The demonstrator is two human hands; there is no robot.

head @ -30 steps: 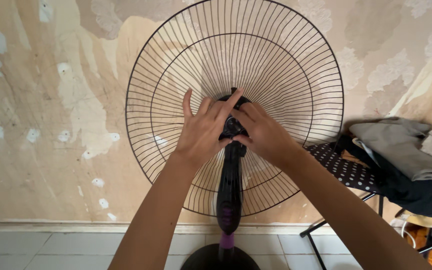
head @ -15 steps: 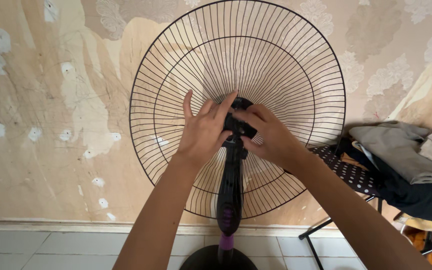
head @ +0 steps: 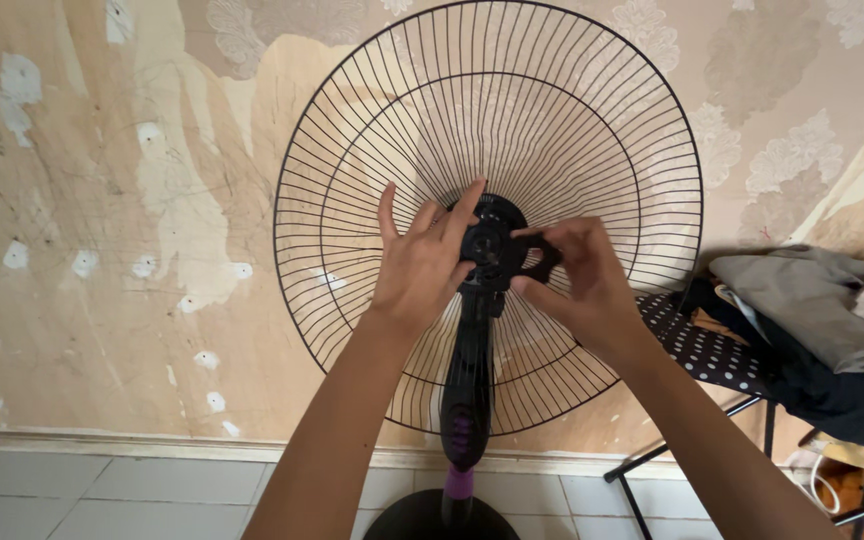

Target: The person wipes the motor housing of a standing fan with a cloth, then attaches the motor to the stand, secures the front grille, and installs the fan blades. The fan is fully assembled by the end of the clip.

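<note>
Nearest us, the black fan stand [head: 467, 390] rises from its base to the motor hub [head: 489, 243]. Our left hand [head: 422, 262] presses half-open against the hub's left side, while our right hand [head: 577, 278] pinches a small black nut [head: 541, 257] just right of it. Behind them stands the round wire fan guard [head: 372, 120], before the peeling wall [head: 102, 200].

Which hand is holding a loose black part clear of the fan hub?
The right hand: it pinches a black nut beside the hub, while the left hand rests against the hub.
</note>
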